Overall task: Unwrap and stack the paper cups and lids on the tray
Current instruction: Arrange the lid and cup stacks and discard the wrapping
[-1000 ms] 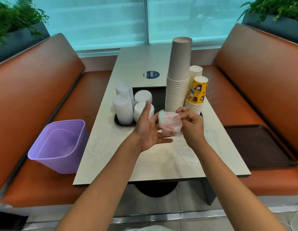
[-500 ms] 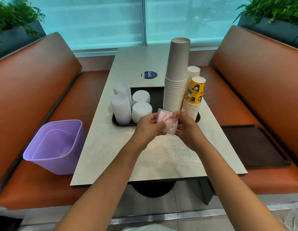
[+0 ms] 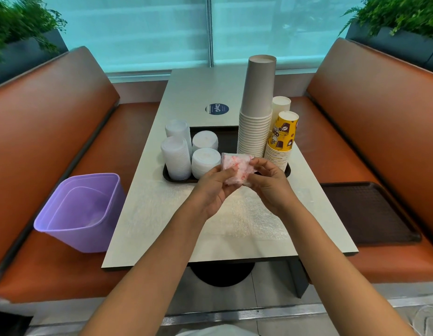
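Wrapper (image 3: 237, 169), crumpled, sits pinched between my left hand (image 3: 214, 187) and right hand (image 3: 271, 185) above the counter (image 3: 162, 214); cups and lids look stacked, so binning it in the purple bin (image 3: 82, 212) seems next.

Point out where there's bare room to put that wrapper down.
Free: the table between the tray and the near edge, and beyond the tray around the blue sticker. Crowded: the tray, packed with lid stacks and cup stacks.
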Demonstrator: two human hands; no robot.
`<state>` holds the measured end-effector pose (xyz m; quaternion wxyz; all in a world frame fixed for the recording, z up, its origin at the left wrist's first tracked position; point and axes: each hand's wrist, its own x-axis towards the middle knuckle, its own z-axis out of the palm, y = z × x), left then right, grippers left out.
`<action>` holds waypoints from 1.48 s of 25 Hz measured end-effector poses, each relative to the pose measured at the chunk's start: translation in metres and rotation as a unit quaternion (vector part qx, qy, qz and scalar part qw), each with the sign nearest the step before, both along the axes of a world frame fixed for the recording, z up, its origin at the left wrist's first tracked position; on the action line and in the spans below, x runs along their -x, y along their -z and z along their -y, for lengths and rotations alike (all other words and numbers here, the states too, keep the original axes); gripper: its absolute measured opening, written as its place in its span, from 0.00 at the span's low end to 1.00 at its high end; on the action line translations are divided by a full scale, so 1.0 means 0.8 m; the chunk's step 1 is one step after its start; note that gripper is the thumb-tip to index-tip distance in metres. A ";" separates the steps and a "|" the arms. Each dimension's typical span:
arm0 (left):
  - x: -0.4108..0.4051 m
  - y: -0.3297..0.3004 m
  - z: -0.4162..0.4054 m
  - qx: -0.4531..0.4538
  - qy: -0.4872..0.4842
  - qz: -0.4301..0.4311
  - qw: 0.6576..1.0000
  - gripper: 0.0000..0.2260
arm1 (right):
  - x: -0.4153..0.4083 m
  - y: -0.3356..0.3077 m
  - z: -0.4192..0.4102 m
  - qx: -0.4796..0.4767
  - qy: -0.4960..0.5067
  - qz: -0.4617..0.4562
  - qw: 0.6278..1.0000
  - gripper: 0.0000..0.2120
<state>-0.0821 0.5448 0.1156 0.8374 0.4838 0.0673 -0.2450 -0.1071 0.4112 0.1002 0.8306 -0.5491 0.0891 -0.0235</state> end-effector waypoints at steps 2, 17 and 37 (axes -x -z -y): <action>0.003 0.001 0.004 -0.046 0.020 -0.002 0.999 0.08 | -0.001 0.006 -0.007 0.028 0.050 -0.011 0.998 0.16; 0.011 0.008 0.021 -0.276 -0.013 0.171 0.946 0.16 | -0.005 0.003 -0.012 0.395 0.143 0.136 0.897 0.05; 0.023 0.012 0.036 -0.166 -0.163 0.232 0.944 0.12 | 0.015 0.003 -0.015 0.037 0.074 0.160 0.984 0.16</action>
